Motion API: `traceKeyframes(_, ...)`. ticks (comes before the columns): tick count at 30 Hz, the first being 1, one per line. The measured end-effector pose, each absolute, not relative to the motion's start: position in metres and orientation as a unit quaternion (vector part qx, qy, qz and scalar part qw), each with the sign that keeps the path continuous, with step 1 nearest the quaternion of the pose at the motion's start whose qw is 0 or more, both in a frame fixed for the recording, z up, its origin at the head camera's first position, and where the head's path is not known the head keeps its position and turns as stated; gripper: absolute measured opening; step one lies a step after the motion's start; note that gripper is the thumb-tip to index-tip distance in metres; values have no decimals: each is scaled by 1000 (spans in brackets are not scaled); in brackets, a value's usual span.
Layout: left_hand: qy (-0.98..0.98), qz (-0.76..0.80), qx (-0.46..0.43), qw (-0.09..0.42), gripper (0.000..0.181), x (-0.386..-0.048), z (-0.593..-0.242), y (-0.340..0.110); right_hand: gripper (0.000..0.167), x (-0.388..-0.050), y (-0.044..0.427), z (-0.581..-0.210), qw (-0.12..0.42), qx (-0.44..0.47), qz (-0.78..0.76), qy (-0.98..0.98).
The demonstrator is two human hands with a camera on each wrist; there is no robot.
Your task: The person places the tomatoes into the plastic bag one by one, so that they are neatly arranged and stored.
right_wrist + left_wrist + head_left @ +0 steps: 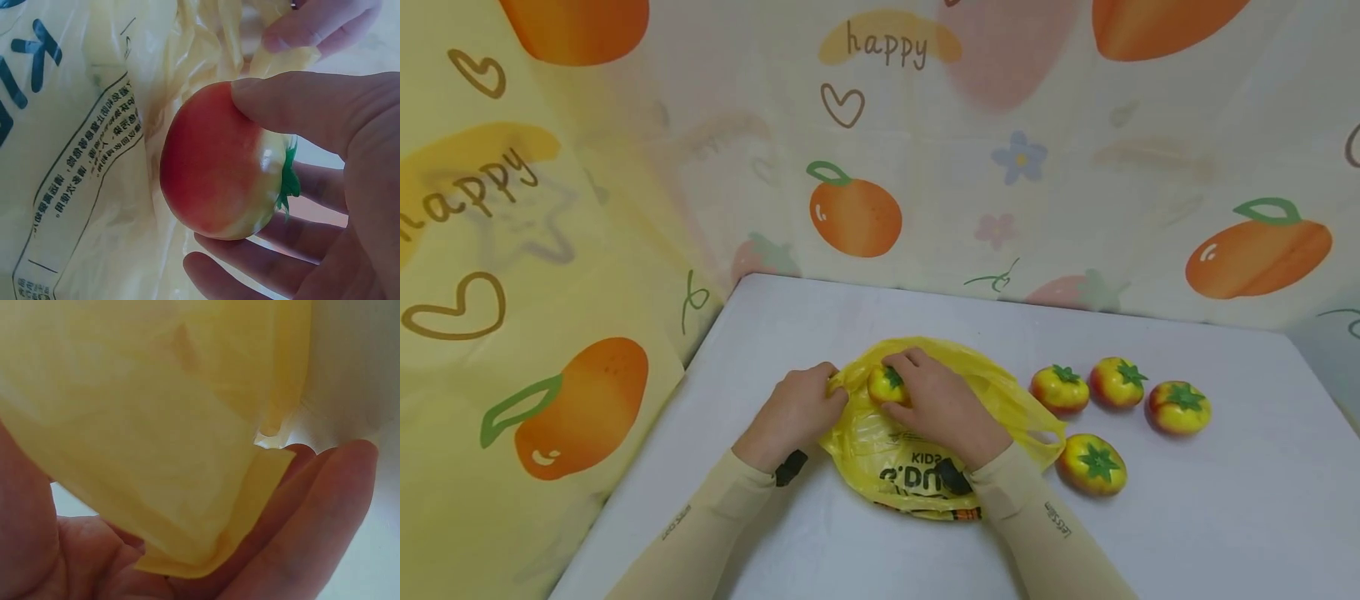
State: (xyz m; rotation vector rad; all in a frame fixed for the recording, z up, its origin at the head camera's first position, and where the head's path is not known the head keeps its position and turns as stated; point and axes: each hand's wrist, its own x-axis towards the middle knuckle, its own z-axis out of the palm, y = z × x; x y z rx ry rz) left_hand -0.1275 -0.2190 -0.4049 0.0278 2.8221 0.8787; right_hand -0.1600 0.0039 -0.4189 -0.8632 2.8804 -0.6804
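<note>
A yellow plastic bag with black print lies spread on the table, its mouth gaping. My left hand pinches the bag's left edge; in the left wrist view a corner of the yellow plastic lies between thumb and fingers. Over the bag's opening, my right hand grips a red-and-yellow tomato with a green leafy top. Thumb and fingers go round the tomato in the right wrist view, with the printed plastic just behind it. The inside of the bag is partly hidden by the right hand.
Right of the bag are several similar tomatoes: one by the bag's right handle, another beside it, a third farther right and a nearer one. A fruit-patterned curtain bounds the white table behind and at left.
</note>
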Motion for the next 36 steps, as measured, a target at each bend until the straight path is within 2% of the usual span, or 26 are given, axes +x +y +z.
traceKeyframes(19,951,295,15,91,23,-127,-405,-210,59,-158,10,-419,41,-269,-209,939)
traceKeyframes(26,951,295,17,92,22,-128,-405,-206,67,-154,17,-415,40,-246,-215,944)
traceKeyframes(36,950,291,-2,110,26,-127,-405,-215,69,-133,51,-382,33,-236,-192,952)
